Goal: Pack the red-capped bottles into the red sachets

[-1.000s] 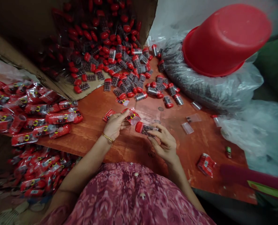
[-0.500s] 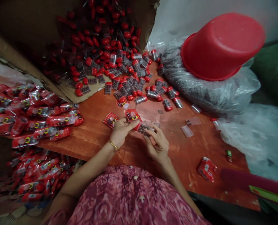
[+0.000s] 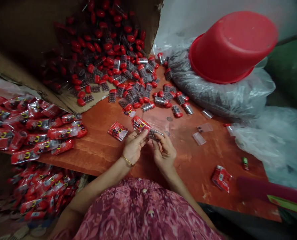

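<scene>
My left hand (image 3: pixel 134 147) is closed on a red printed plastic sleeve (image 3: pixel 139 123), pinching it between thumb and fingers. Pressed together with the sleeve's right end is a clear container of dark balls (image 3: pixel 153 134), and my right hand (image 3: pixel 165 150) grips it from the right. The container's left end is hidden by the sleeve and my left fingers. A stack of flat red sleeves (image 3: pixel 118 130) lies just left of my left hand. Beyond both hands, many similar red-capped containers (image 3: pixel 130 91) are strewn over the orange table (image 3: pixel 98 143).
A cardboard box (image 3: pixel 154 31) on its side spills containers at the back. Wrapped red packs (image 3: pixel 50 131) are heaped left. A red tub (image 3: pixel 234 46) rests upside down on a filled plastic bag (image 3: pixel 223 98). Clear empty pieces (image 3: pixel 199 138) and a crumpled red sleeve (image 3: pixel 222 178) lie right.
The sleeve now covers the container's left end, where red showed before. My left hand has shifted slightly off the sleeve stack, which shows more fully. The whole view has moved a little.
</scene>
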A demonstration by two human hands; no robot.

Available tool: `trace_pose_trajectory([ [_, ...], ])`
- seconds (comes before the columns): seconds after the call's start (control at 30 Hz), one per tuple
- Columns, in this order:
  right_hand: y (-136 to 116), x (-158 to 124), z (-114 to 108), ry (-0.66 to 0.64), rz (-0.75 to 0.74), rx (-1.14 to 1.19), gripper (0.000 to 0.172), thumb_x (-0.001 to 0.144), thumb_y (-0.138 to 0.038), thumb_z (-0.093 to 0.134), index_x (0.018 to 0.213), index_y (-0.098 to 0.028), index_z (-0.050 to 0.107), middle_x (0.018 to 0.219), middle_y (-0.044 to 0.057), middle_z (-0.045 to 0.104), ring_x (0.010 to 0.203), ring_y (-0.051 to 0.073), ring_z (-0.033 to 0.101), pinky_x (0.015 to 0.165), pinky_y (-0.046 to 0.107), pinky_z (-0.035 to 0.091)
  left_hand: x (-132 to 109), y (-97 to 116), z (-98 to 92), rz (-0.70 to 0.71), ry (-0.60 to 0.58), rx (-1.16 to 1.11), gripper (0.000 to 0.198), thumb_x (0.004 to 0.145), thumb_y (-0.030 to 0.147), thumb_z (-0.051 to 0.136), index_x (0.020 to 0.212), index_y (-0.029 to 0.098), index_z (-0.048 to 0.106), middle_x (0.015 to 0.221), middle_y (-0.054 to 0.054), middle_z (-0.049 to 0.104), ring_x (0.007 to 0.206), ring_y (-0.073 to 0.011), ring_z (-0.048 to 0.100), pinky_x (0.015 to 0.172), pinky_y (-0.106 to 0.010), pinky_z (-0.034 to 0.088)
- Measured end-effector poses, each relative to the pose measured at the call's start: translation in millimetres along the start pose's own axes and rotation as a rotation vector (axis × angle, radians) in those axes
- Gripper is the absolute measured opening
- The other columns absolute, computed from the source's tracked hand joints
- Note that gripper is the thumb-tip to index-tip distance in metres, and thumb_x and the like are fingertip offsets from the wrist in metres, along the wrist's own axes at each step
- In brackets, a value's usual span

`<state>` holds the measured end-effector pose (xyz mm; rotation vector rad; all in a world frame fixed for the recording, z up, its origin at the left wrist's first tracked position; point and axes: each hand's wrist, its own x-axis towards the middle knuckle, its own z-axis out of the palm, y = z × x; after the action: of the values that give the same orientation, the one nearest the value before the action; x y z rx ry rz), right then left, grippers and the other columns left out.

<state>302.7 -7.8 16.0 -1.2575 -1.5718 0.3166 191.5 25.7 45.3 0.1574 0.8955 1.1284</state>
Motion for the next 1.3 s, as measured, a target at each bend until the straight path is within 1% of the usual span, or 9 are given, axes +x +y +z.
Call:
trace_pose_trajectory([
  [0.13, -3.5, 2.8, -1.6, -0.007, 0.061, 0.035, 0.028, 0.082, -0.013, 0.053, 0.108, -0.020, 0.060, 0.103, 0.009, 0.064, 0.098, 0.020, 0.061, 0.086, 0.038, 0.050, 1.4, 7.3, -1.0, -0.004, -0.006, 0.064, 0.024, 0.059, 0.032, 0.077, 0.071, 0.015, 0.064, 0.070, -0.001, 0.069, 0.065, -0.0108, 0.063, 0.071, -0.024, 0.046],
  [0.23, -3.6, 4.0, -1.7, -0.008, 0.029, -0.010, 0.029, 0.082, -0.013, 0.053, 0.109, -0.021, 0.060, 0.102, 0.009, 0.064, 0.099, 0.020, 0.060, 0.085, 0.038, 0.050, 0.8, 6.2, -0.4, 0.065, 0.002, 0.118, 0.025, 0.056, 0.031, 0.079, 0.065, 0.014, 0.063, 0.067, -0.001, 0.068, 0.062, -0.0089, 0.061, 0.070, -0.022, 0.046],
  [0.33, -2.7, 4.2, -0.7, 0.018, -0.030, -0.054, 0.032, 0.082, -0.012, 0.052, 0.112, -0.021, 0.058, 0.105, 0.009, 0.063, 0.099, 0.020, 0.060, 0.085, 0.037, 0.051, -0.7, 1.9, 1.3, 0.113, 0.019, 0.071, 0.025, 0.055, 0.029, 0.080, 0.068, 0.015, 0.064, 0.071, 0.000, 0.069, 0.064, -0.0081, 0.061, 0.070, -0.021, 0.045],
  [0.47, -4.7, 4.9, -0.6, 0.012, -0.042, -0.040, 0.032, 0.082, -0.013, 0.053, 0.112, -0.022, 0.058, 0.107, 0.009, 0.063, 0.100, 0.020, 0.060, 0.086, 0.037, 0.050, -0.2, 5.0, 3.0, 0.030, -0.009, 0.056, 0.024, 0.061, 0.034, 0.076, 0.071, 0.016, 0.063, 0.071, 0.000, 0.069, 0.067, -0.0107, 0.063, 0.070, -0.023, 0.046],
  [0.67, -1.5, 2.4, -1.5, -0.006, 0.067, 0.030, 0.030, 0.081, -0.017, 0.056, 0.111, -0.020, 0.059, 0.105, 0.009, 0.065, 0.097, 0.020, 0.061, 0.085, 0.037, 0.051, 3.9, 20.4, 1.9, -0.043, -0.001, 0.145, 0.019, 0.061, 0.026, 0.076, 0.070, 0.015, 0.063, 0.065, -0.001, 0.069, 0.060, -0.0105, 0.063, 0.066, -0.022, 0.047],
  [0.83, 8.6, -3.3, -5.9, -0.108, 0.188, 0.064, 0.042, 0.080, -0.024, 0.060, 0.120, -0.019, 0.053, 0.110, 0.010, 0.064, 0.090, 0.018, 0.063, 0.080, 0.033, 0.052, 4.7, 31.9, -1.6, -0.047, 0.042, 0.268, 0.026, 0.062, 0.038, 0.074, 0.065, 0.015, 0.062, 0.055, -0.002, 0.066, 0.051, -0.0120, 0.061, 0.058, -0.023, 0.048],
  [0.93, 8.4, -1.5, -9.2, -0.155, 0.179, 0.047, 0.039, 0.080, -0.024, 0.059, 0.118, -0.018, 0.054, 0.106, 0.009, 0.066, 0.084, 0.017, 0.063, 0.077, 0.032, 0.052, 5.1, 34.6, -2.6, -0.010, 0.051, 0.364, 0.028, 0.061, 0.038, 0.075, 0.063, 0.014, 0.062, 0.058, -0.003, 0.067, 0.053, -0.0131, 0.063, 0.058, -0.023, 0.048],
  [1.07, 5.2, 3.8, -12.3, -0.191, 0.133, 0.009, 0.036, 0.079, -0.024, 0.059, 0.114, -0.017, 0.055, 0.103, 0.009, 0.067, 0.087, 0.018, 0.063, 0.078, 0.033, 0.052, 5.9, 33.5, -4.2, 0.029, 0.054, 0.398, 0.026, 0.059, 0.033, 0.077, 0.063, 0.014, 0.061, 0.060, -0.003, 0.068, 0.054, -0.0134, 0.063, 0.061, -0.025, 0.050],
  [1.3, 6.1, 4.4, -13.8, -0.197, 0.021, -0.057, 0.038, 0.079, -0.021, 0.059, 0.117, -0.020, 0.054, 0.103, 0.009, 0.065, 0.085, 0.019, 0.062, 0.076, 0.034, 0.053, 8.4, 31.7, -13.6, -0.035, 0.024, 0.383, 0.027, 0.059, 0.035, 0.076, 0.066, 0.013, 0.062, 0.063, -0.005, 0.069, 0.055, -0.0149, 0.065, 0.059, -0.026, 0.052],
])
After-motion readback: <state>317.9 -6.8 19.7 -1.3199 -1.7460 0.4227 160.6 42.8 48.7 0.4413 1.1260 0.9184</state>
